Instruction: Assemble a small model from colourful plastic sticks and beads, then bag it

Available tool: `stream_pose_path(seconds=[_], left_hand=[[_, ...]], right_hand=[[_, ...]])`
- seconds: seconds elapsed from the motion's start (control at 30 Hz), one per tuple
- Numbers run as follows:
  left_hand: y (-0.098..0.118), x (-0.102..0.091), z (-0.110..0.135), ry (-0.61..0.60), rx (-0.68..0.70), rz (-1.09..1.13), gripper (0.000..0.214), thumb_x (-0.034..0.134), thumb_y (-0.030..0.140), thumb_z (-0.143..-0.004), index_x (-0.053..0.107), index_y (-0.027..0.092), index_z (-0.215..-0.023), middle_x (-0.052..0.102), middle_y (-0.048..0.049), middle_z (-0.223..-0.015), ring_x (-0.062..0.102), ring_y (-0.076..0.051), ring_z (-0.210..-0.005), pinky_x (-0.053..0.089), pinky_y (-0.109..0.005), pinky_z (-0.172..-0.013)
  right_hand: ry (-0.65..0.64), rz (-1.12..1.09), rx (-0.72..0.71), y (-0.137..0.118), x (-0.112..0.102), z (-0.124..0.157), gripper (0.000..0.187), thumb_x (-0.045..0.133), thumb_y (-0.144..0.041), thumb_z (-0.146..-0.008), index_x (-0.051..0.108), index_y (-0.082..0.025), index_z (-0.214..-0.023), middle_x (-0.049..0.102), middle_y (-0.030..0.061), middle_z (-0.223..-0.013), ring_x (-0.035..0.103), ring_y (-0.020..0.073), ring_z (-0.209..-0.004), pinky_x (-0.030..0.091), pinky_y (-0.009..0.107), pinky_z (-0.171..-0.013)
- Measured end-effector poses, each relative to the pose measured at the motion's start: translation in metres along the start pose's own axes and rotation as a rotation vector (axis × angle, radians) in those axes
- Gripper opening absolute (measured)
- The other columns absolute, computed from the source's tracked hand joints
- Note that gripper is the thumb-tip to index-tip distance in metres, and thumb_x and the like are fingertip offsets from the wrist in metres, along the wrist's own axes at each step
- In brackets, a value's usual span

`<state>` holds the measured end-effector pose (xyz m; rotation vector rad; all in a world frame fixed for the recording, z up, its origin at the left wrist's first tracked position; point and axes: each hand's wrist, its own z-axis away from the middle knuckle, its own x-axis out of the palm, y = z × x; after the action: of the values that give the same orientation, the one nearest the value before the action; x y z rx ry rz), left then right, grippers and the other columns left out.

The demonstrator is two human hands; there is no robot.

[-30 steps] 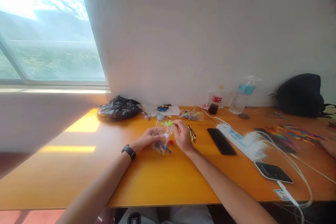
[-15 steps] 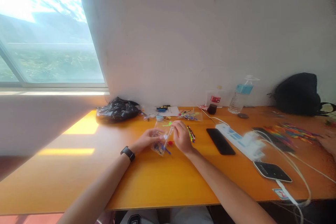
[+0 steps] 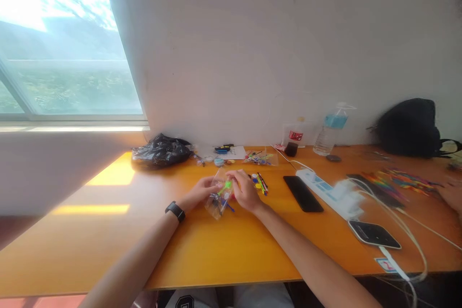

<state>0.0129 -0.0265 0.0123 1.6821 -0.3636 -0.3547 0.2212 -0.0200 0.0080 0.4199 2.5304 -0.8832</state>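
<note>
A clear plastic bag [image 3: 215, 209] with small coloured plastic pieces in it hangs between my hands just over the table. My left hand [image 3: 202, 191], a black band on its wrist, is closed on the bag's left side. My right hand [image 3: 246, 191] reaches the bag's upper part, its fingers closed around a bright green plastic piece [image 3: 227, 185]. Their exact grip is partly hidden. A blue stick-like piece [image 3: 230, 207] shows beside the bag. Thin coloured sticks [image 3: 263, 185] and small round pieces [image 3: 254, 178] lie right of my right hand.
A black plastic bag [image 3: 160, 150] and another bag of parts [image 3: 262, 157] lie along the back. To the right are a black phone [image 3: 303, 194], a power strip [image 3: 325, 191] with cables, a water bottle [image 3: 324, 139] and a black backpack [image 3: 407, 130]. Another person's hand [image 3: 453, 192] is at the far right.
My right hand has shifted left onto the bag, uncovering round pieces beside the sticks. The green piece has moved down and slightly left, against the bag. The other person's hand has moved.
</note>
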Motion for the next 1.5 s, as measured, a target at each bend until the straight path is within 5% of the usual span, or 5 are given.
stream_pose_path(seconds=[0.3,0.53,0.7,0.97,1.5], left_hand=[[-0.025,-0.013,-0.012,0.211,-0.056,0.264,0.043,0.080,0.051,-0.080,0.069,0.016,-0.102,0.070,-0.0051,-0.089,0.061,-0.012,-0.067,0.046,-0.021,-0.059],[-0.039,-0.027,-0.020,0.394,-0.010,0.453,0.038,0.086,0.046,-0.076,0.066,0.015,-0.085,0.065,-0.0002,-0.082,0.055,-0.005,-0.061,0.043,-0.017,-0.057],[-0.035,-0.025,-0.018,0.336,-0.022,0.453,0.043,0.080,0.053,-0.081,0.069,0.018,-0.102,0.070,-0.0042,-0.094,0.065,-0.012,-0.075,0.050,-0.023,-0.066],[-0.027,-0.021,-0.014,0.317,-0.042,0.466,0.040,0.084,0.048,-0.078,0.070,0.016,-0.096,0.069,-0.0052,-0.091,0.065,-0.012,-0.073,0.049,-0.022,-0.064],[-0.030,-0.020,-0.015,0.314,-0.072,0.454,0.039,0.084,0.048,-0.077,0.067,0.015,-0.090,0.066,-0.0010,-0.077,0.061,-0.010,-0.061,0.044,-0.021,-0.057]], right_hand=[[0.148,0.103,-0.018,0.001,-0.001,-0.003,0.022,0.049,-0.020,-0.099,0.063,-0.023,-0.115,0.066,0.0090,-0.110,0.056,0.0274,-0.107,0.043,0.043,-0.096],[-0.126,0.180,-0.026,0.010,0.007,0.004,0.010,0.069,-0.023,-0.088,0.064,-0.022,-0.080,0.066,0.0053,-0.083,0.055,0.0247,-0.088,0.043,0.038,-0.081],[-0.318,0.241,-0.009,0.008,0.012,0.009,0.019,0.075,-0.023,-0.084,0.062,-0.021,-0.070,0.064,0.0052,-0.077,0.054,0.0241,-0.086,0.042,0.036,-0.077],[-0.400,0.255,0.020,0.006,0.011,0.009,0.022,0.069,-0.030,-0.090,0.062,-0.020,-0.071,0.062,0.0044,-0.074,0.052,0.0211,-0.083,0.039,0.032,-0.075],[-0.397,0.058,0.158,0.016,0.026,0.015,0.028,0.066,-0.023,-0.084,0.055,-0.018,-0.059,0.055,0.0004,-0.062,0.049,0.0155,-0.069,0.033,0.026,-0.063]])
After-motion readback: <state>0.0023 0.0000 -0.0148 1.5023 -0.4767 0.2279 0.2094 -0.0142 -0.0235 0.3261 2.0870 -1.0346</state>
